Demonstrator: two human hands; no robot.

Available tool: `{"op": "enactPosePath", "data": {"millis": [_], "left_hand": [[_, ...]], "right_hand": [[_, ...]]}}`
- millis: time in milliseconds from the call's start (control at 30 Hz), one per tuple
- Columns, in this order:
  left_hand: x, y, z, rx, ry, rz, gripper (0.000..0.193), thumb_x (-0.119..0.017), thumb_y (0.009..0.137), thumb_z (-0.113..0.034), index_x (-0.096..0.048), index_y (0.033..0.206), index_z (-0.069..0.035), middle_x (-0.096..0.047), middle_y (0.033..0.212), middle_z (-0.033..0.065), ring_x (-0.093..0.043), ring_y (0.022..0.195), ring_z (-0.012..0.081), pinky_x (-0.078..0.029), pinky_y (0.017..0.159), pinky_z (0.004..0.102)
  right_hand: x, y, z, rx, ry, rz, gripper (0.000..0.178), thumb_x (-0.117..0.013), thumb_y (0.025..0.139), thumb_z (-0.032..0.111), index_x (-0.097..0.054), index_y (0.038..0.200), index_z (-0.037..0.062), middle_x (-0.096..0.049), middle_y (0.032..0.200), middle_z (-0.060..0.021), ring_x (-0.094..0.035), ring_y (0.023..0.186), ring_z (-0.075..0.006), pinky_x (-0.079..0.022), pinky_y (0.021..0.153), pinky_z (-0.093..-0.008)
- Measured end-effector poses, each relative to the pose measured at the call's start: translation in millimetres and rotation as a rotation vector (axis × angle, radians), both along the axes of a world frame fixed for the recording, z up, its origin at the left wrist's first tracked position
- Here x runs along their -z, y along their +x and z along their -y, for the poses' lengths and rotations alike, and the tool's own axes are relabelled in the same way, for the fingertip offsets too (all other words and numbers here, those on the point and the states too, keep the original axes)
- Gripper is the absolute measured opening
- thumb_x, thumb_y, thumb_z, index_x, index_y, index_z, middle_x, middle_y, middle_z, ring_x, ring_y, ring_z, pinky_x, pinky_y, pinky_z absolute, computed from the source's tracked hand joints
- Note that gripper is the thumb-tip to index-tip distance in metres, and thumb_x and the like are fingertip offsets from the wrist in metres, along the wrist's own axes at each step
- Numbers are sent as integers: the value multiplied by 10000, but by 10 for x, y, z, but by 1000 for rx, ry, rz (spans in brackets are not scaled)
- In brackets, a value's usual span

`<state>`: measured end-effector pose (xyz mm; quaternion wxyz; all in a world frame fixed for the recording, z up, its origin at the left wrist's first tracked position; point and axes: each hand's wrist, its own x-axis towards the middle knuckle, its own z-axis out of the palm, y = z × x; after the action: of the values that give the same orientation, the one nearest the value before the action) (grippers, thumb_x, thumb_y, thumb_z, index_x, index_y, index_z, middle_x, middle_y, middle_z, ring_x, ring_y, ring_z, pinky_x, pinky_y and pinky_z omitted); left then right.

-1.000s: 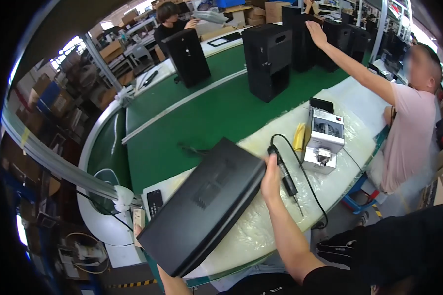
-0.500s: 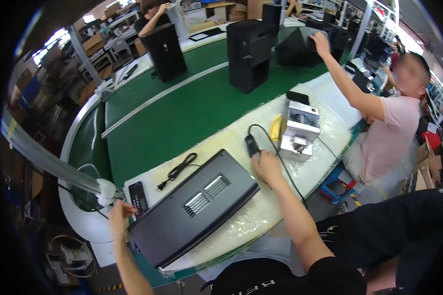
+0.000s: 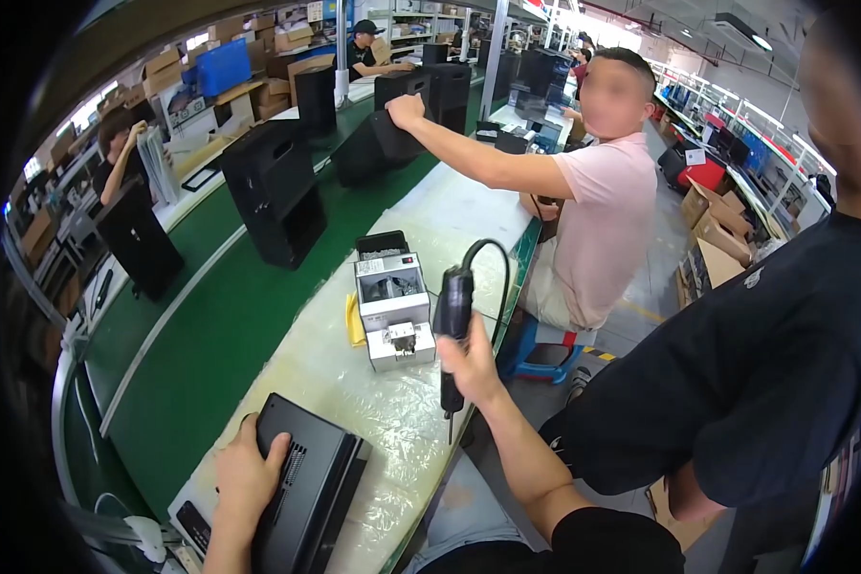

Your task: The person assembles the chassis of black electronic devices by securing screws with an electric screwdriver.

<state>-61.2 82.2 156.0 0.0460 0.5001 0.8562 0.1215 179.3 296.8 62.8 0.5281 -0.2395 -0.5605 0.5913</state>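
One right grip (image 3: 470, 367) clamps one screwdriver (image 3: 455, 302); one left grip (image 3: 246, 475) touches one black case (image 3: 310, 486), its closure unclear.

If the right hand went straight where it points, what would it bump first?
Probably the silver, boxy metal machine, beyond the black, corded electric screwdriver the right hand holds. Depth is unclear; it might pass above.

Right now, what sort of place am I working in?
Probably a factory assembly line: black cabinets stand along a green belt, the right hand holds a corded power screwdriver, and a co-worker in pink sits alongside.
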Motion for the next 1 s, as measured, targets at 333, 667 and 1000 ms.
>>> {"op": "enactPosePath", "data": {"millis": [333, 667, 1000], "left_hand": [[93, 223, -138, 17, 74, -53, 528, -608, 872, -334, -515, 1216, 55, -636, 967, 305, -627, 882, 434, -494, 793, 465], [27, 200, 22, 111, 175, -61, 513, -673, 830, -298, -542, 1179, 53, -639, 940, 259, -634, 775, 423, -511, 696, 458], [-355, 530, -1007, 414, 427, -167, 538, -680, 832, -360, -565, 1153, 55, -658, 922, 222, -660, 759, 355, -535, 666, 403]], "right_hand": [[-334, -148, -117, 137, 317, -280, 490, -537, 865, -16, -281, 1282, 8, -527, 1153, -186, -614, 669, -166, -523, 587, -277], [-511, -219, -97, 283, 404, -187, 471, -542, 894, 38, -283, 1285, -11, -552, 1092, -158, -581, 669, -122, -508, 615, -263], [-1364, 437, -598, 640, 848, -232, 410, -494, 930, 98, -276, 1256, -21, -543, 1091, -181, -572, 587, -145, -497, 570, -268]]}}
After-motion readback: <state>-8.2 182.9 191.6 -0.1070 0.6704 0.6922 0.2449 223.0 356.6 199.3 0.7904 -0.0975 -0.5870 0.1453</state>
